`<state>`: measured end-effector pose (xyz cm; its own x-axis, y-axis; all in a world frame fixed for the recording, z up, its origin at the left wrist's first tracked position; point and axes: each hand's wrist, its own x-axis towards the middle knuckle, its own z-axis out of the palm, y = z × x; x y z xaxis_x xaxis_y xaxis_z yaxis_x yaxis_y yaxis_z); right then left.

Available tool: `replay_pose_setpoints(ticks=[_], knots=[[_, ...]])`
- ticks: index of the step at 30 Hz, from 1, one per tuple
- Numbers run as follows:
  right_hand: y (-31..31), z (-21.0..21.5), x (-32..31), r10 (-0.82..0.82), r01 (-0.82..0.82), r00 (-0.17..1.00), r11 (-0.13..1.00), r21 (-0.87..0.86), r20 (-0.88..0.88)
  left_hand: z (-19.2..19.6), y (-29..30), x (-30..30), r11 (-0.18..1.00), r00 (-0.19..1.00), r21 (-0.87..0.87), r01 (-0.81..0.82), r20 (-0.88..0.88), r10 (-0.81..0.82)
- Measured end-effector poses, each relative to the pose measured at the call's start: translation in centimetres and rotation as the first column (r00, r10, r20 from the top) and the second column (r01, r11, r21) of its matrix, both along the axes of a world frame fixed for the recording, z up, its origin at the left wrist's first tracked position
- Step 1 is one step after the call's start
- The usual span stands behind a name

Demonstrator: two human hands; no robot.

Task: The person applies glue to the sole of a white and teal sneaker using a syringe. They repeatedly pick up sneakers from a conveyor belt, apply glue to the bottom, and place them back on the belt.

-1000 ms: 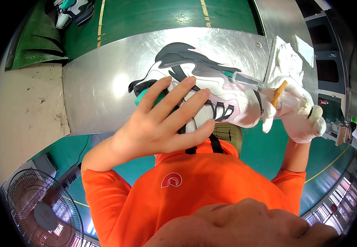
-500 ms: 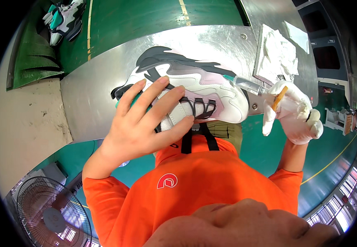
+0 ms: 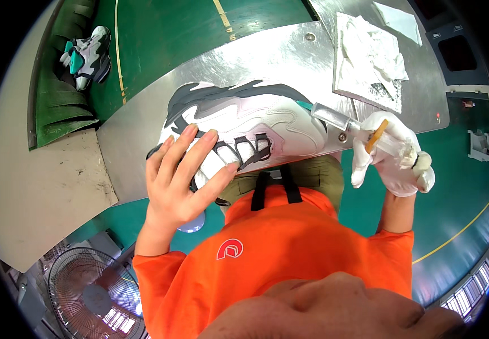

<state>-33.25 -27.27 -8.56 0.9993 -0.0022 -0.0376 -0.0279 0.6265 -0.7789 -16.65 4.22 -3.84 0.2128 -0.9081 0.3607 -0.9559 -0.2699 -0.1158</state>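
Note:
A white, grey and pink sneaker [image 3: 289, 121] with black laces lies on its side on the metal bench, its dark sole facing away from me. My left hand [image 3: 182, 175], bare, grips it over the tongue and ankle end with fingers spread. In a white glove, my right hand [image 3: 391, 155] is closed on a clear syringe [image 3: 332, 117] with a green tip. That tip touches or nearly touches the sole edge near the toe. A tan strip [image 3: 376, 135] sticks up by the gloved fingers; I cannot tell what it is.
On the metal bench [image 3: 143, 130], a white cloth [image 3: 369, 53] lies on a pad at the far right, with a white sheet [image 3: 398, 22] beyond. Another sneaker [image 3: 93, 59] is on the green surface at the far left. A fan [image 3: 95, 296] stands lower left.
The view has shifted. The sneaker now lies more level, its side turned further up, with my left hand still on it. The syringe tip stays by the toe edge.

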Motion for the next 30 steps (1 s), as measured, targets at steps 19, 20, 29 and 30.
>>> replay_pose_setpoints(ticks=[19,20,29,30], knots=[[3.2,-6.7,-3.7,-0.173,0.098,0.976,0.89,0.444,0.13,-1.8,-1.2,-5.6,0.981,0.974,-0.093,-0.169,0.133,0.18],[3.6,-7.0,-4.0,-0.191,0.104,0.971,0.877,0.47,0.142,-1.8,-1.1,-5.7,0.982,0.975,-0.082,-0.17,0.133,0.18],[6.5,-6.8,-5.5,-0.34,0.225,0.931,0.82,0.526,0.133,-2.2,-0.9,-5.9,0.987,0.974,-0.064,-0.148,0.163,0.156],[6.6,-6.9,-5.6,-0.346,0.233,0.929,0.823,0.518,0.132,-2.3,-0.8,-5.8,0.987,0.972,-0.061,-0.146,0.175,0.154]])
